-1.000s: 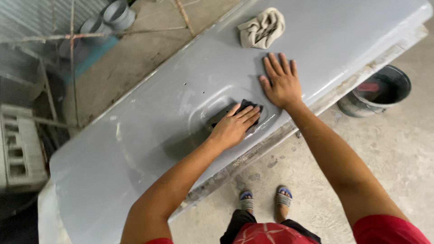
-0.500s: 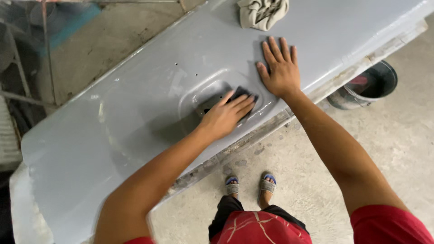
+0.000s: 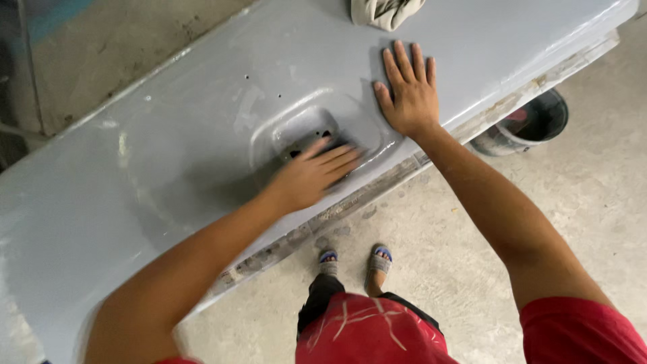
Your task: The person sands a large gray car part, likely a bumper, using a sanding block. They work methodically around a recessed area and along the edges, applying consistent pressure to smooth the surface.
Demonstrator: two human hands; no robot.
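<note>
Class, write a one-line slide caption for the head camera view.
Left hand rubs a dark pad in the recess of a grey primed panel while the right hand lies flat on it.

You have a uniform grey panel (image 3: 168, 168), a beige rag (image 3: 385, 10), a black bucket (image 3: 532, 125) with a grey rim, red clothing (image 3: 377, 334) with pale streaks, and blue-strapped sandals (image 3: 354, 259).

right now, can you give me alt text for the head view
Seen from above, a person's left hand, blurred, presses a dark pad in the recess of a grey panel while the right hand lies flat beside it. A rag lies at the top edge, a bucket on the floor.
</note>
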